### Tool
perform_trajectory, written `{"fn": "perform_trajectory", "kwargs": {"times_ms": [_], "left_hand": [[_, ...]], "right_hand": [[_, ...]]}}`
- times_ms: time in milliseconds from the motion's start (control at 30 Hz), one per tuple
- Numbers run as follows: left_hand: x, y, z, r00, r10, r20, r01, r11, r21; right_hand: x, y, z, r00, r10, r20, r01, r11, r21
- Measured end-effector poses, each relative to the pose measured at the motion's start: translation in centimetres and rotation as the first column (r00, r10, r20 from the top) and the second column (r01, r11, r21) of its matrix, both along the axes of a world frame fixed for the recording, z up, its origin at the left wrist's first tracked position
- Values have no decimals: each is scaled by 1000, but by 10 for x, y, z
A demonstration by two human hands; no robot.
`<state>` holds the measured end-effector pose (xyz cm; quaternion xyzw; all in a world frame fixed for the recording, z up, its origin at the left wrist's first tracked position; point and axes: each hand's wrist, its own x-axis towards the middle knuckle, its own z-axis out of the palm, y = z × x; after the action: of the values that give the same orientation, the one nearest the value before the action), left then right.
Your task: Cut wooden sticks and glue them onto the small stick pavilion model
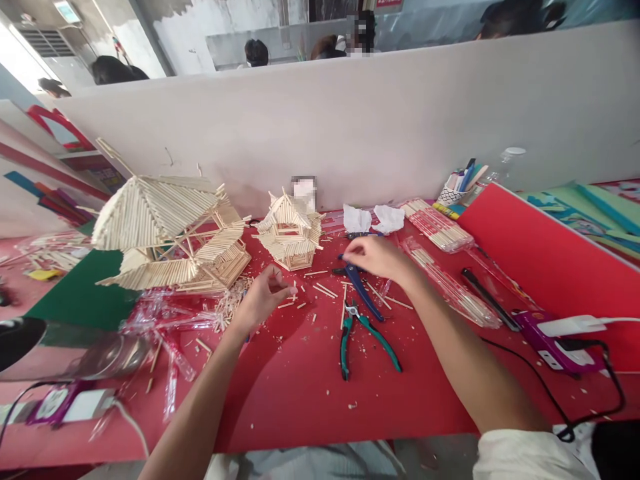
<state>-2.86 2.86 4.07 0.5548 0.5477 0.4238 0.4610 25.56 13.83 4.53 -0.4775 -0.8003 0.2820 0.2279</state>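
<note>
My left hand (264, 297) is closed above the table, thumb and fingers curled together. A short wooden stick (295, 291) shows at its thumb tip. My right hand (374, 257) is pinched over the blue-handled cutter (364, 293); a small dark bit shows at its fingertips, too small to name. Green-handled pliers (353, 311) lie with handles spread, nearer to me. Behind my hands stands a small pavilion model (290, 233) of wooden sticks. A larger stick pavilion (165, 230), with a broad sloping roof, stands to the left of my left hand.
Packs of wooden sticks (443, 228) lie at right, near a pen cup (453, 187) and a red board (555, 267). Purple power strips (555, 343) with cables sit at both sides. Plastic wrappers (173, 363) lie at left. A grey partition (350, 120) rises behind; people are beyond it.
</note>
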Motion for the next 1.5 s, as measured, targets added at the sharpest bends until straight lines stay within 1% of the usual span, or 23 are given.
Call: {"fn": "perform_trajectory", "kwargs": {"times_ms": [33, 67, 100, 133, 200, 267, 367, 567, 633, 700, 900, 1033, 1300, 1500], "left_hand": [[2, 0, 1, 1000, -4, 16, 4, 1000, 1], [3, -1, 2, 1000, -3, 29, 3, 1000, 1], [4, -1, 2, 999, 3, 39, -2, 1000, -4], [5, -1, 3, 999, 13, 49, -13, 1000, -9], [6, 0, 3, 998, 36, 58, -35, 999, -22], [6, 1, 2, 997, 54, 54, -52, 998, -37], [6, 1, 2, 998, 60, 25, -59, 997, -44], [8, -1, 6, 996, 42, -82, -45, 999, -32], [8, -1, 5, 993, 45, -108, -49, 998, -31], [8, 0, 3, 991, 54, -121, -57, 998, -24], [8, 2, -6, 989, 89, -115, -87, 996, 22], [11, 1, -7, 986, 125, -110, -121, 992, 40], [12, -1, -3, 980, 142, -142, -139, 990, 31], [12, -2, 2, 986, 126, -106, -125, 992, 15]], "right_hand": [[-16, -9, -1, 983, 155, -96, -169, 972, -162], [-31, -17, -3, 949, 241, -204, -293, 913, -285], [-46, -24, -6, 920, 258, -296, -356, 866, -350], [-58, -29, -10, 899, 253, -359, -388, 840, -380], [-75, -35, -17, 875, 232, -424, -416, 808, -417], [-83, -37, -22, 859, 217, -464, -435, 786, -438], [-85, -39, -26, 820, 177, -544, -469, 752, -463], [-88, -43, -31, 768, -14, -640, -447, 704, -552], [-89, -43, -33, 754, -74, -652, -442, 678, -588], [-89, -43, -35, 743, -104, -661, -449, 656, -607], [-89, -42, -37, 719, -117, -685, -492, 610, -621], [-91, -43, -38, 704, -136, -697, -500, 601, -623], [-92, -45, -37, 687, -192, -701, -498, 578, -646], [-93, -45, -39, 681, -192, -707, -507, 573, -644]]}}
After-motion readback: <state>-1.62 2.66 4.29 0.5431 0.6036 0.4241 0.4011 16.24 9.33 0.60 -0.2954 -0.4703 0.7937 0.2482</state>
